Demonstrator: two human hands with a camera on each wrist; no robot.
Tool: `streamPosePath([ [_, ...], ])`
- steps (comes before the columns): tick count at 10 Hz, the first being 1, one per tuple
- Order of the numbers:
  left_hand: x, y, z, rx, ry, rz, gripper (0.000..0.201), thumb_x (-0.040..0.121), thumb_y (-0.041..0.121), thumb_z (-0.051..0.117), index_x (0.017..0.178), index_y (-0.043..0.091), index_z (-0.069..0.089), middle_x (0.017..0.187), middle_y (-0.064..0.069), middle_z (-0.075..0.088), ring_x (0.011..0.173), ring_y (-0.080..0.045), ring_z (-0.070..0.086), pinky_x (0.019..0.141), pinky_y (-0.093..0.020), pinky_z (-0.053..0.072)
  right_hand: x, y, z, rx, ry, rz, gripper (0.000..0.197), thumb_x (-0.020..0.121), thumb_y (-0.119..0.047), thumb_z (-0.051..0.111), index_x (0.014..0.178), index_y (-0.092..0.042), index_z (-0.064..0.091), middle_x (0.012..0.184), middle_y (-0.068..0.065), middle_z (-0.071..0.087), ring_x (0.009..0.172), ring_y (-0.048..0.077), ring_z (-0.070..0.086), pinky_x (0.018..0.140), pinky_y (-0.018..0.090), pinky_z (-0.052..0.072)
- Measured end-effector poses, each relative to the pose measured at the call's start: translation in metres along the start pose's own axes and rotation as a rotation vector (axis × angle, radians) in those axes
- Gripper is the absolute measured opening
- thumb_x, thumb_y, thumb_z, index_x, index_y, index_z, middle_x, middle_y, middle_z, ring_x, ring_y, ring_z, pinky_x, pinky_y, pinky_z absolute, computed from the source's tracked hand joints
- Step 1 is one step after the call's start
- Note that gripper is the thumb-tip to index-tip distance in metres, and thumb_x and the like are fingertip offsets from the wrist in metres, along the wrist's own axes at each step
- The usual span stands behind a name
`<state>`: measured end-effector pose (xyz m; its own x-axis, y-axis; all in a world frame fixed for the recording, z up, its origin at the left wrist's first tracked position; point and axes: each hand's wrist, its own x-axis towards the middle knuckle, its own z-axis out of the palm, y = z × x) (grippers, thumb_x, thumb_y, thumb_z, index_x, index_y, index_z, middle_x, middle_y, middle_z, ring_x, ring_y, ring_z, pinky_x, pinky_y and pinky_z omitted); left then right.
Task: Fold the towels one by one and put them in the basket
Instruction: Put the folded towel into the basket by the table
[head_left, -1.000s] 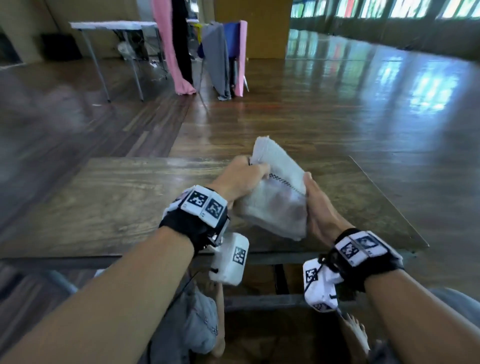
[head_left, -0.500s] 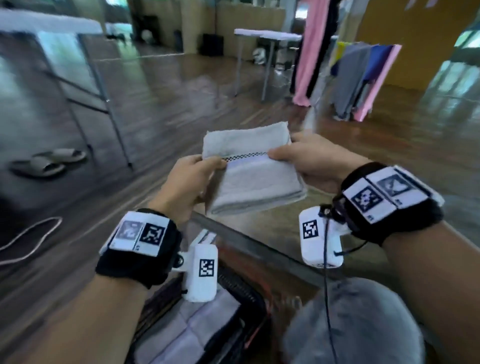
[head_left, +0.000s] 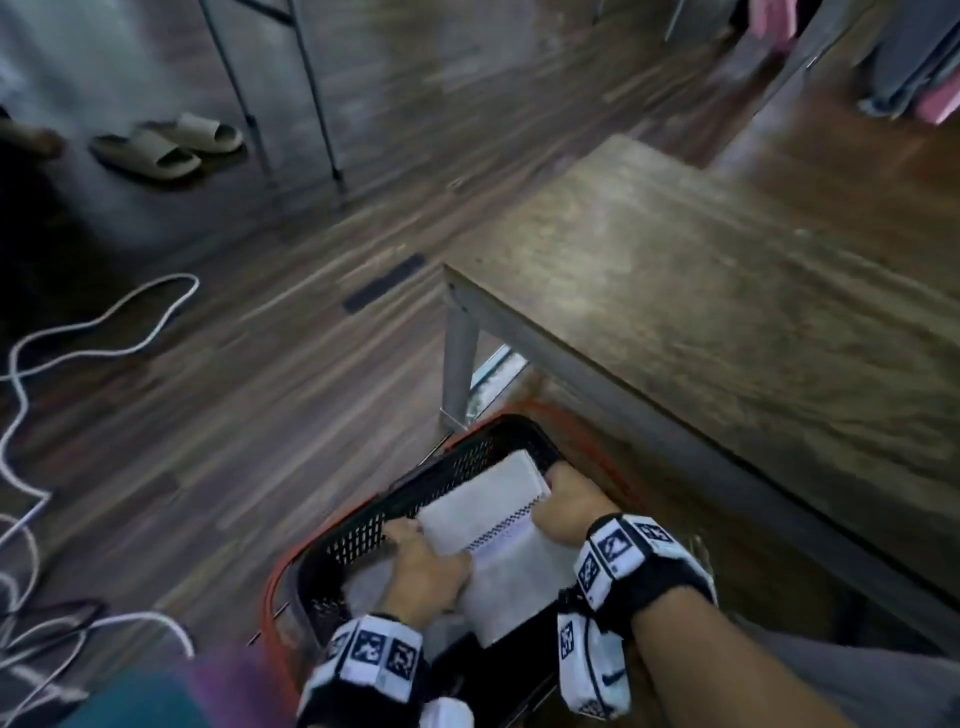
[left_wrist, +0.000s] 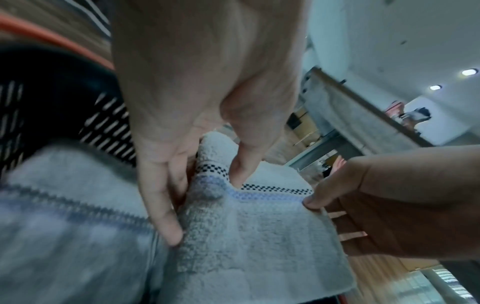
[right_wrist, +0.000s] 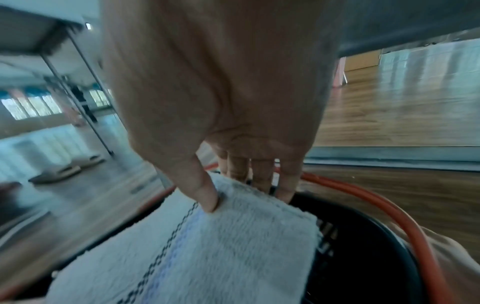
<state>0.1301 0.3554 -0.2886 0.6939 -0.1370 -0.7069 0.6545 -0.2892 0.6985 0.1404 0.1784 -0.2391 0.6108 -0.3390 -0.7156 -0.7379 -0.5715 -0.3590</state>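
A folded white towel (head_left: 498, 540) with a checked and blue stripe is held inside the black mesh basket (head_left: 457, 467) with red handles, on the floor by the table. My left hand (head_left: 426, 566) pinches its left edge, thumb on top and fingers beneath, as the left wrist view shows (left_wrist: 207, 181). My right hand (head_left: 566, 504) pinches the right edge, thumb on the towel (right_wrist: 233, 246) and fingers under it. Another folded towel (left_wrist: 64, 216) lies in the basket under the held one.
A wooden table (head_left: 727, 322) with a metal leg (head_left: 460, 364) stands right of the basket. White cables (head_left: 78, 338) trail over the wooden floor at the left. A pair of slippers (head_left: 166, 143) lies far left beside thin metal table legs (head_left: 311, 93).
Both hands have carried the folded towel from above the table, left and down, into the basket on the floor. My head has turned down and left to follow.
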Motion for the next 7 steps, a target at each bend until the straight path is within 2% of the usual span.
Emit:
streamPosePath([
  [1,0.021,-0.016,0.021,0.000,0.013,-0.068,0.052,0.087,-0.003,0.059,0.110,0.018,0.018,0.101,-0.010,0.052,0.081,-0.028,0.059,0.070,-0.050,0.060,0.026,0.019,0.010,-0.024,-0.002,0.033,0.049,0.099,-0.015,0.051,0.144,-0.001,0.036,0.140,0.024,0.050,0.123,0.038,0.054,0.080,0.031,0.038],
  [2,0.039,-0.021,0.034,0.028,0.041,-0.088,0.052,0.088,-0.005,0.056,0.113,0.020,0.018,0.097,-0.014,0.051,0.085,-0.032,0.060,0.083,-0.061,0.056,0.045,0.029,0.011,0.002,-0.003,0.020,0.058,0.100,-0.012,0.050,0.153,-0.005,0.028,0.147,0.023,0.046,0.130,0.038,0.050,0.091,0.035,0.043],
  [3,0.052,-0.023,0.040,0.083,0.055,-0.103,0.051,0.090,-0.003,0.055,0.117,0.021,0.019,0.098,-0.022,0.059,0.077,-0.030,0.060,0.083,-0.051,0.056,0.058,0.032,0.012,0.066,0.002,-0.033,0.058,0.099,-0.009,0.049,0.153,-0.006,0.029,0.151,0.019,0.045,0.135,0.036,0.047,0.105,0.039,0.043],
  [4,0.062,-0.023,0.043,0.072,0.074,-0.113,0.048,0.093,0.000,0.057,0.128,0.019,0.030,0.109,-0.016,0.055,0.076,-0.027,0.062,0.081,-0.043,0.057,0.064,0.033,0.016,0.127,-0.003,-0.055,0.055,0.099,-0.007,0.047,0.152,-0.009,0.034,0.148,0.017,0.048,0.131,0.035,0.051,0.097,0.036,0.045],
  [5,0.069,-0.019,0.045,0.055,0.066,-0.088,0.042,0.094,-0.001,0.059,0.130,0.015,0.045,0.117,-0.010,0.051,0.074,-0.022,0.060,0.081,-0.040,0.058,0.062,0.032,0.016,0.157,-0.027,-0.070,0.055,0.099,-0.008,0.046,0.153,-0.011,0.035,0.149,0.016,0.047,0.132,0.035,0.050,0.097,0.036,0.044],
  [6,0.066,-0.015,0.046,0.048,0.074,-0.075,0.034,0.094,-0.002,0.056,0.125,0.012,0.050,0.102,-0.001,0.056,0.071,-0.018,0.060,0.064,-0.026,0.055,0.057,0.027,0.011,0.153,-0.036,-0.083,0.047,0.101,-0.015,0.047,0.148,-0.011,0.043,0.146,0.016,0.050,0.128,0.034,0.052,0.098,0.036,0.044],
  [7,0.056,-0.003,0.044,0.095,0.113,-0.007,0.025,0.095,0.000,0.052,0.119,0.008,0.053,0.094,-0.005,0.059,0.066,-0.016,0.057,0.052,-0.020,0.049,0.046,0.013,0.000,0.182,-0.063,-0.135,0.031,0.102,-0.016,0.044,0.129,-0.009,0.058,0.131,0.013,0.058,0.109,0.025,0.055,0.098,0.038,0.046],
])
